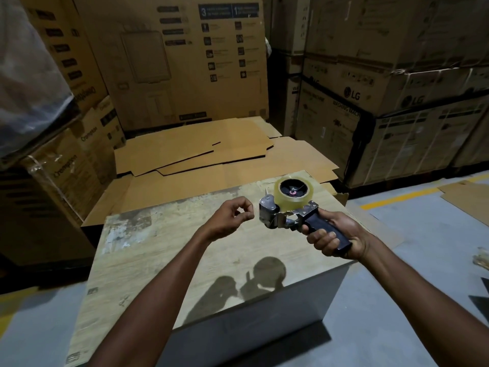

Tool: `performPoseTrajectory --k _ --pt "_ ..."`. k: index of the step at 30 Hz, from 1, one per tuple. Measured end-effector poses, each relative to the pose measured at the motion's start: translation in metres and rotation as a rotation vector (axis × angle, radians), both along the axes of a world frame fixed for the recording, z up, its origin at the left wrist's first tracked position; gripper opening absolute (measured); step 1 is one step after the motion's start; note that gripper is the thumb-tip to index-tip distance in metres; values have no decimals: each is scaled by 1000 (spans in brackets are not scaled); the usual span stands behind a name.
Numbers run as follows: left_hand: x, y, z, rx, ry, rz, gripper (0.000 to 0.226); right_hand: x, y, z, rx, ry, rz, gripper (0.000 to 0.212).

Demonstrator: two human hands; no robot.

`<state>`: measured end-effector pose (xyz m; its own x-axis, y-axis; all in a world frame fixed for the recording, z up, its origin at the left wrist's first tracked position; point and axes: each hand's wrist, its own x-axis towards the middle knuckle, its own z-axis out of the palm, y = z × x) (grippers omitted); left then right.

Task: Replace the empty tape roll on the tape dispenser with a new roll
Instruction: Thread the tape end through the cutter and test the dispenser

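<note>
My right hand (pixel 336 238) grips the black handle of a metal tape dispenser (pixel 280 215) held above a worn wooden table (pixel 158 260). A full roll of clear tape (pixel 293 193) sits on the dispenser's hub, its dark core facing up. My left hand (pixel 232 217) hovers just left of the dispenser's metal front end, with fingers curled and thumb and fingertips pinched together. Whether a thin tape end lies between those fingers is too fine to tell. No other roll is in view.
Flattened cardboard sheets (pixel 211 154) lie on the floor behind the table. Tall stacks of printed cartons (pixel 383 102) wall in the back and both sides. Grey floor with a yellow line (pixel 402 197) runs to the right, with a cardboard piece (pixel 468 197) on it.
</note>
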<state>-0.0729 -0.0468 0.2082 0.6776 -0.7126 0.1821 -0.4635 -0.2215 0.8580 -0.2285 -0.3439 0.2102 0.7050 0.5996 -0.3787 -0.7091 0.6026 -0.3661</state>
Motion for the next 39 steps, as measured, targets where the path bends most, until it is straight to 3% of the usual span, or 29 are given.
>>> performPoseTrajectory --k 4,9,12,16,18,22,24,27,31,35,39 --pt "-8 0 -8 -73 -3 60 6 0 -5 12 -80 -16 -78 50" --pt "-14 5 -28 -94 46 88 7 0 -4 28 -356 12 -194 62" --pt "-21 6 -38 -73 140 60 6 -2 -4 40 -449 -15 -213 65" --pt "-33 -6 -41 -58 283 142 24 -5 0 59 -569 -47 -229 70" --pt "-35 -17 -36 -74 468 244 39 -6 0 64 -614 -73 -235 72" --pt "-33 -29 -16 -43 1095 348 85 -9 3 69 -734 -135 -232 76" --pt "-35 -33 -8 -70 1325 289 83 -11 7 71 -800 -158 -243 77" --pt "-38 -40 1 -154 1476 287 52 -14 10 70 -885 -218 -246 80" --pt "-37 -46 3 -199 1406 325 20 -15 12 62 -942 -285 -231 83" --pt "-30 -44 6 -179 1192 393 25 -19 16 54 -980 -359 -168 82" --pt "-21 -39 7 -86 890 477 15 -24 24 36 -984 -416 -141 80"
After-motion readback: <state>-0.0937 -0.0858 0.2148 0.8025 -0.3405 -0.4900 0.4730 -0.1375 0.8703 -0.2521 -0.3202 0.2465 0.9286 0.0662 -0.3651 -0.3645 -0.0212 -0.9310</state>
